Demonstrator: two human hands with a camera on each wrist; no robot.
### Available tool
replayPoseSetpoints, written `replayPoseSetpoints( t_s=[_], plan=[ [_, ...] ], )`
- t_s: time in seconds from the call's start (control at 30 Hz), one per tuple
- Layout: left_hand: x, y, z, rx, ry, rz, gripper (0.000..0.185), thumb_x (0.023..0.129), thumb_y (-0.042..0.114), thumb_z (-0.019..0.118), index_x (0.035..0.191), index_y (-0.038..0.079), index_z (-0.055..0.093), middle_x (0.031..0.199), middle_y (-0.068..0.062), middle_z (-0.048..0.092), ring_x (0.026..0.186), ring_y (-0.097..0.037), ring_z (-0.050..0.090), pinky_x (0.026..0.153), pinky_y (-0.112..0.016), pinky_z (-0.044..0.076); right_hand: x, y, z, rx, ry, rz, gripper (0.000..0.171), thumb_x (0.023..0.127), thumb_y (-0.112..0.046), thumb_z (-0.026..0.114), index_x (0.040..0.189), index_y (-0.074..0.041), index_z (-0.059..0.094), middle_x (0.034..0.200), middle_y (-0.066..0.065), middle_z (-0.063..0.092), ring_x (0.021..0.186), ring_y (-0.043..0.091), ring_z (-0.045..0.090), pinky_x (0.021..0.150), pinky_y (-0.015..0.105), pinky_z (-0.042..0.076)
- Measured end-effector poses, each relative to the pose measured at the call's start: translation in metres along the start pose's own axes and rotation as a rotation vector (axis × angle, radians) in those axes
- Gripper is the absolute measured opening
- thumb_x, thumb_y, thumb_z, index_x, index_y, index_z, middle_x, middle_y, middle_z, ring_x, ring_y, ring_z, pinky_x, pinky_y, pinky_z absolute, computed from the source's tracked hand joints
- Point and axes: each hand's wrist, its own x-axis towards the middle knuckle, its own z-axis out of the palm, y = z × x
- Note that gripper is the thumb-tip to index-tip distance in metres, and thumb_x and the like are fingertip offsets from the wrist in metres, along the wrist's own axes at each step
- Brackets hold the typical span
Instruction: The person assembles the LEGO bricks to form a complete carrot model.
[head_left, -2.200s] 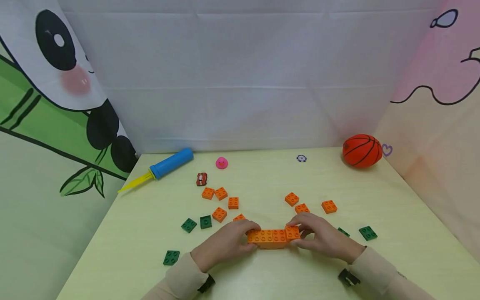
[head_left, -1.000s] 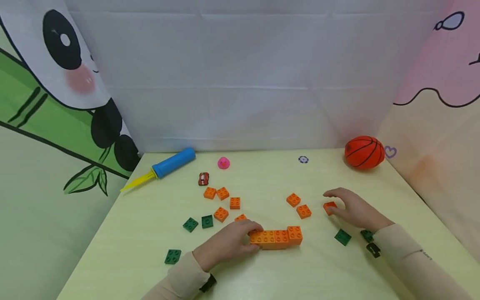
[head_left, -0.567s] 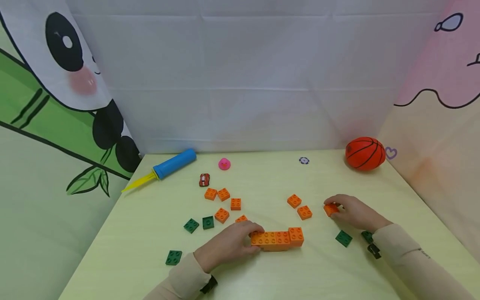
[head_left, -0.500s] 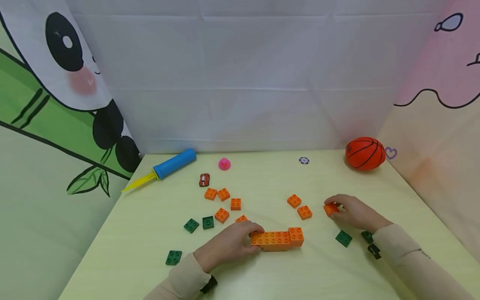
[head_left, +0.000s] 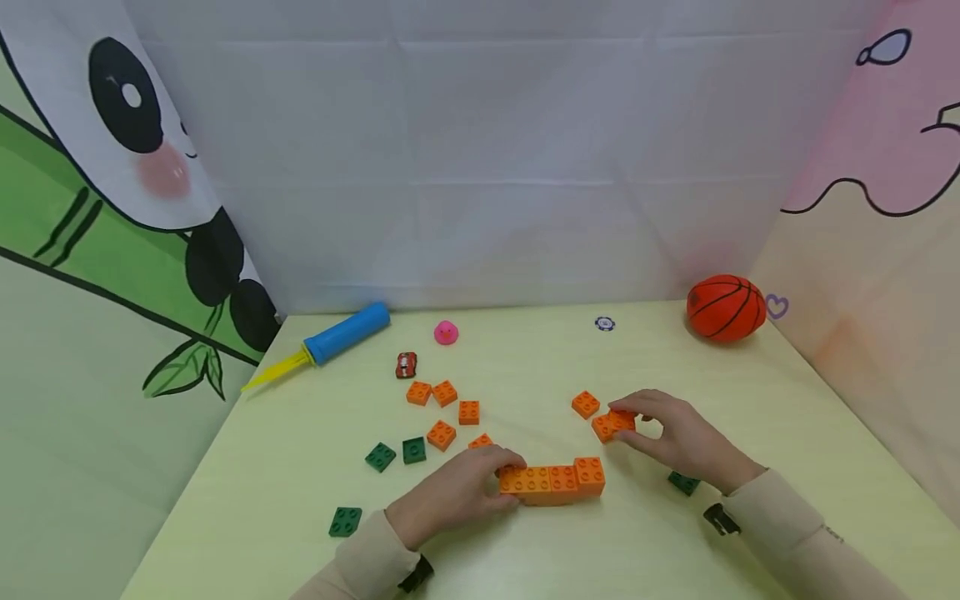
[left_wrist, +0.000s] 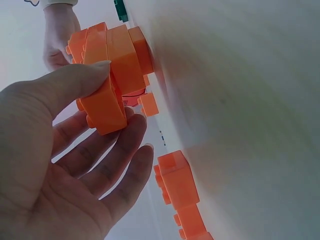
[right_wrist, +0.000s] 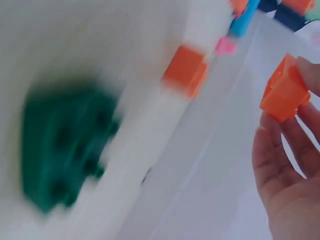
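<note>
While left hand (head_left: 450, 493) grips orange row (head_left: 551, 481), right hand (head_left: 675, 437) pinches brick (head_left: 622, 419).

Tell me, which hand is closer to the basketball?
The right hand. It holds an orange block in front of the basketball; the left hand grips the orange brick row, farther left.

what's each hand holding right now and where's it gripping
The left hand grips the left end of the joined orange brick row on the table. The right hand pinches a single orange brick by its sides.
</note>
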Motion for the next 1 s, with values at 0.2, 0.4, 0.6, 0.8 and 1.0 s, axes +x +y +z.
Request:
replayPoseSetpoints(
  t_s=[0.2,0.4,0.6,0.8,1.0],
  plan=[
    [0.001,0.000,0.002,0.007,0.003,0.004,0.039,0.089,0.029,0.076,0.126,0.020,0.065,0.118,0.011,0.065,0.104,-0.004,0.058,0.096,-0.030,0.051,-0.001,-0.031,0.014,0.067,-0.016,-0.094,0.043,0.089,-0.031,0.077,0.129,-0.022,0.064,0.117,-0.014,0.064,0.101,0.006,0.058,0.085,0.033,0.056],
    [0.001,-0.001,0.004,0.012,0.003,0.007,0.039,0.089,0.030,0.076,0.125,0.019,0.065,0.117,0.010,0.065,0.102,-0.004,0.058,0.095,-0.029,0.051,-0.001,-0.052,0.027,0.109,-0.083,-0.139,0.042,0.091,-0.039,0.071,0.129,-0.024,0.063,0.118,-0.014,0.063,0.100,0.006,0.056,0.088,0.031,0.055],
    [-0.001,-0.001,0.006,0.010,-0.003,-0.010,0.040,0.089,0.030,0.076,0.126,0.020,0.065,0.117,0.011,0.065,0.102,-0.005,0.058,0.096,-0.030,0.051,-0.002,-0.060,0.041,0.119,-0.158,-0.115,0.039,0.094,-0.043,0.066,0.130,-0.028,0.062,0.124,-0.016,0.062,0.112,0.008,0.056,0.099,0.037,0.051],
    [-0.002,-0.001,0.006,0.015,-0.001,-0.009,0.041,0.089,0.031,0.076,0.127,0.021,0.065,0.118,0.011,0.065,0.103,-0.005,0.058,0.096,-0.031,0.051,-0.003,-0.064,0.049,0.074,-0.246,-0.034,0.046,0.096,-0.050,0.060,0.134,-0.024,0.061,0.128,-0.016,0.059,0.118,0.011,0.055,0.101,0.044,0.050],
    [0.000,-0.001,0.003,0.027,0.009,-0.001,0.041,0.089,0.031,0.076,0.127,0.021,0.065,0.118,0.011,0.065,0.102,-0.005,0.058,0.095,-0.030,0.052,-0.002,-0.062,0.050,0.043,-0.217,-0.029,0.048,0.096,-0.050,0.061,0.135,-0.022,0.060,0.128,-0.011,0.061,0.115,0.010,0.057,0.098,0.042,0.052]
  ],
)
